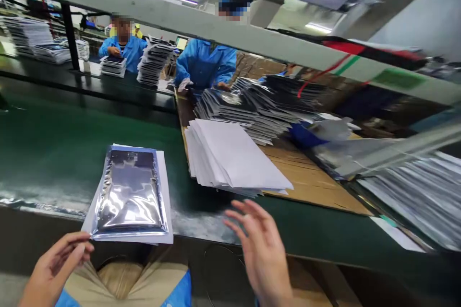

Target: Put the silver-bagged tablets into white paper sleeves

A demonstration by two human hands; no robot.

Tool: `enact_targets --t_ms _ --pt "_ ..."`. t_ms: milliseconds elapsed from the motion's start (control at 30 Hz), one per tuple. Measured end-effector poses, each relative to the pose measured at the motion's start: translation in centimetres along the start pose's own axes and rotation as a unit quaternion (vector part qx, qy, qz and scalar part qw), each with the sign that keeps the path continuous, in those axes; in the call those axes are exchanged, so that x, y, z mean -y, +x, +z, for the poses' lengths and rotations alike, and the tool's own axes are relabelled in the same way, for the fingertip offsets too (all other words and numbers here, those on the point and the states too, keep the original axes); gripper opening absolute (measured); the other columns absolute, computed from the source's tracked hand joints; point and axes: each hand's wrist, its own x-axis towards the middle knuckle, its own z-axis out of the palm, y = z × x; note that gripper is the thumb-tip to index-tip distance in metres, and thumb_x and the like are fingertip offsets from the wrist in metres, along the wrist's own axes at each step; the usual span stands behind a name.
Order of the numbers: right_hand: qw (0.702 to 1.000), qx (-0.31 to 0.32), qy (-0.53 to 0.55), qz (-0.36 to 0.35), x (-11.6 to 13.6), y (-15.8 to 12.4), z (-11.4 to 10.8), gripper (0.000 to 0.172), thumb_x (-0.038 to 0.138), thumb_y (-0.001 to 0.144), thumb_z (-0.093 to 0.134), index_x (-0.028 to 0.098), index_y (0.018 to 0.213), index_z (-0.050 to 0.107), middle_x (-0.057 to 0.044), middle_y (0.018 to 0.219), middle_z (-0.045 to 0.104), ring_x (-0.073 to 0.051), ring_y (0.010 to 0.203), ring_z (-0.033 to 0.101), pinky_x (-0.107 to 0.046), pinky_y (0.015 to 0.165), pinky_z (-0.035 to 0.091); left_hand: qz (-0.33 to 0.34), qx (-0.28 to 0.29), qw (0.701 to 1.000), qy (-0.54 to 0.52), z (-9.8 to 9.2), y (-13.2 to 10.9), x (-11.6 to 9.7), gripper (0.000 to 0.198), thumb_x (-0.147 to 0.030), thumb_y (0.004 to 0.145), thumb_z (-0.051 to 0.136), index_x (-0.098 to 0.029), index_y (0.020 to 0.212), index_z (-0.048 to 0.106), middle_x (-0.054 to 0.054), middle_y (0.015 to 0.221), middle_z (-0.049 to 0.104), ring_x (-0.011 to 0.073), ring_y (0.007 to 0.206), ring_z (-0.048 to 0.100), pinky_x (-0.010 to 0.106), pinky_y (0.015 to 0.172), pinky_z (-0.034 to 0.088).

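A dark flat panel sealed in a shiny clear plastic bag (131, 192) lies on white sheets (166, 220) at the near edge of the green bench. My left hand (59, 264) is at the bag's near left corner, its fingertips close to or touching it; fingers and thumb are apart and grip nothing. To the right, my right hand (261, 249) hovers in front of the bench edge, empty, with its fingers stretched and spread. Beyond it sits a fanned stack of white paper sheets (237, 153), partly on a brown cardboard sheet (306, 177).
Stacks of bagged dark panels (248, 105) stand behind the paper. More stacks (154, 60) line the far side, where two people in blue work. A pale beam (173, 9) crosses overhead. At right lies a large pile of silvery bags (421, 196) beside the green bench (54, 153).
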Motion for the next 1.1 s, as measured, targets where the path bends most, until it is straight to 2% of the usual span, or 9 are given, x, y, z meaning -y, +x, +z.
enact_targets --t_ms 100,167,367,533,700,800,933,1000,1100 --pt "0.983 0.143 -0.116 0.018 -2.6 -2.1 3.0 0.029 0.044 0.074 0.067 0.021 0.092 0.066 -0.007 0.089 0.068 -0.02 0.08 0.062 -0.034 0.072 0.052 0.051 -0.06 0.996 0.044 1.2 1.2 -2.0 0.053 -0.066 0.049 0.071 -0.026 0.083 0.069 0.006 0.086 0.071 0.03 0.085 0.063 0.033 0.078 0.051" --pt "0.972 0.19 -0.135 0.027 -4.4 -1.9 5.3 0.027 0.043 0.075 0.065 0.02 0.089 0.066 -0.007 0.085 0.066 -0.021 0.081 0.06 -0.033 0.07 0.05 0.08 -0.064 0.99 0.093 1.9 2.5 -2.3 0.057 -0.066 0.053 0.068 -0.024 0.091 0.067 0.007 0.09 0.07 0.0287 0.087 0.063 0.033 0.076 0.05" --pt "0.969 0.218 -0.09 0.079 -6.6 0.0 8.1 0.033 0.037 0.068 0.069 0.018 0.095 0.065 -0.004 0.085 0.064 -0.016 0.065 0.058 -0.031 0.058 0.05 0.123 -0.029 0.971 0.202 2.6 5.5 -2.0 0.047 -0.063 0.062 0.061 -0.021 0.084 0.06 0.005 0.079 0.062 0.0234 0.072 0.059 0.032 0.064 0.047" --pt "0.959 0.238 -0.035 0.146 -6.2 0.5 8.5 0.041 0.039 0.063 0.073 0.017 0.094 0.061 0.003 0.069 0.058 -0.011 0.055 0.054 -0.024 0.051 0.045 0.168 -0.072 0.963 0.198 3.3 5.8 -3.0 0.05 -0.059 0.051 0.071 -0.02 0.08 0.056 0.008 0.094 0.058 0.0274 0.087 0.058 0.036 0.076 0.047" --pt "0.941 0.277 0.007 0.193 -5.2 0.0 9.6 0.04 0.044 0.065 0.073 0.016 0.09 0.058 0.001 0.067 0.063 -0.013 0.058 0.056 -0.024 0.053 0.044 0.057 0.076 0.995 0.019 3.6 4.4 -4.4 0.055 -0.049 0.053 0.079 -0.023 0.086 0.043 0.002 0.081 0.065 0.0202 0.069 0.064 0.03 0.061 0.05" --pt "0.955 0.262 -0.003 0.135 -4.5 -1.2 10.3 0.038 0.043 0.068 0.072 0.019 0.094 0.057 -0.001 0.082 0.066 -0.017 0.075 0.061 -0.029 0.069 0.048 0.052 0.085 0.992 -0.073 3.7 3.2 -5.3 0.062 -0.041 0.056 0.081 -0.024 0.103 0.044 0.002 0.091 0.07 0.0192 0.073 0.067 0.03 0.066 0.053" --pt "0.986 0.135 -0.098 -0.008 -3.4 -3.4 10.5 0.04 0.041 0.075 0.067 0.022 0.108 0.055 -0.003 0.095 0.064 -0.02 0.086 0.059 -0.034 0.08 0.047 0.062 0.082 0.989 -0.109 3.8 2.1 -6.1 0.064 -0.041 0.064 0.077 -0.021 0.118 0.049 0.008 0.111 0.068 0.0233 0.1 0.064 0.033 0.087 0.05" --pt "0.99 0.117 -0.074 -0.005 -2.9 -4.3 10.3 0.043 0.04 0.077 0.065 0.023 0.113 0.05 -0.003 0.096 0.065 -0.019 0.085 0.061 -0.033 0.079 0.048 0.069 0.099 0.988 -0.092 3.7 1.8 -6.2 0.052 -0.041 0.068 0.074 -0.02 0.112 0.055 0.009 0.117 0.066 0.025 0.11 0.059 0.034 0.095 0.046" --pt "0.988 0.153 -0.002 0.028 -2.5 -4.7 10.1 0.042 0.039 0.077 0.066 0.023 0.111 0.049 -0.002 0.091 0.068 -0.018 0.082 0.064 -0.032 0.079 0.05 0.062 0.103 0.99 -0.08 3.2 1.4 -6.1 0.052 -0.039 0.068 0.074 -0.024 0.114 0.055 0.006 0.124 0.062 0.0236 0.12 0.053 0.032 0.099 0.043"
